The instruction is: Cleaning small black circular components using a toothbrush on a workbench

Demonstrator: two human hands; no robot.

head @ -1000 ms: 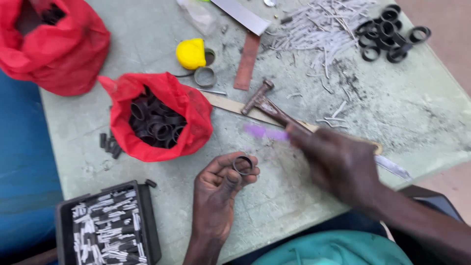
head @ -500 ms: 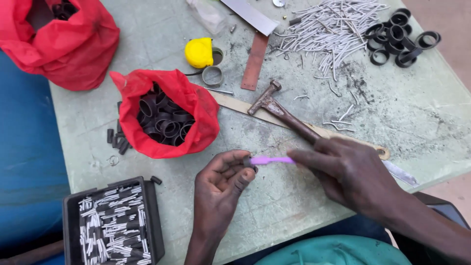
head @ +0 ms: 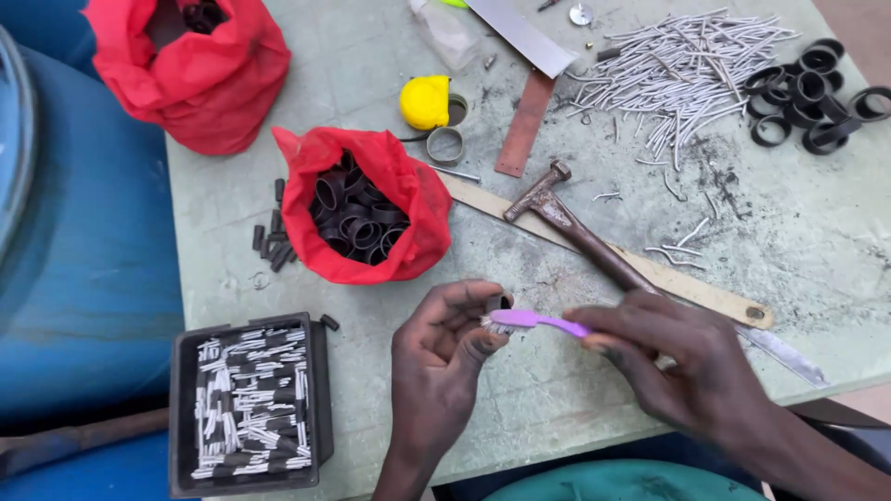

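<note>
Brushing one ring (head: pixel 497 303) with toothbrush (head: pixel 534 321).

Worktop layout around the hammer (head: pixel 575 232)
Left of it a bag (head: pixel 367 209) holding rings; behind it scattered pins (head: pixel 687 70); before it a brush (head: pixel 534 321); a tray (head: pixel 246 404) far left.

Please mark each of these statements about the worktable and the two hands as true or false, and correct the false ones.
1. The right hand holds a purple toothbrush. True.
2. The left hand is empty and lies flat on the table. False: its fingers pinch a small dark ring against the brush bristles.
3. The hammer lies on the table, with no hand gripping it. True.
4. The red bag nearest the hands is full of metal pins. False: it holds dark rings.
5. The black tray sits left of the left hand. True.
</note>
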